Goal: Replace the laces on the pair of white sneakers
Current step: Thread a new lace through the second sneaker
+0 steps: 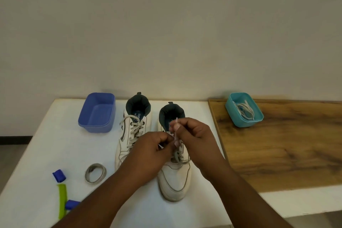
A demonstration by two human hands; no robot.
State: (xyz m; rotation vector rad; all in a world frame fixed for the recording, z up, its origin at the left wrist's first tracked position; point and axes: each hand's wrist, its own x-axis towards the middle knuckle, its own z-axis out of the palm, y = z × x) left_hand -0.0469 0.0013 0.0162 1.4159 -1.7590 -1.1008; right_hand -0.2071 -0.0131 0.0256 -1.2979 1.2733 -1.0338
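Observation:
Two white sneakers stand on the white table (55, 146), toes toward me. The left sneaker (132, 131) is laced with a grey lace. Over the tongue of the right sneaker (175, 179) both hands work its lace (178, 156). My right hand (194, 135) pinches a lace end that sticks up between thumb and fingers. My left hand (153, 152) pinches the other lace strand just left of it. The upper eyelets of the right sneaker are hidden by my hands.
A blue tub (97, 114) stands at the back left with nothing in it. A teal tub (244, 110) holding white laces sits on a wooden board (286, 144) at the right. A tape roll (95, 172) and a green and blue tool (62, 194) lie front left.

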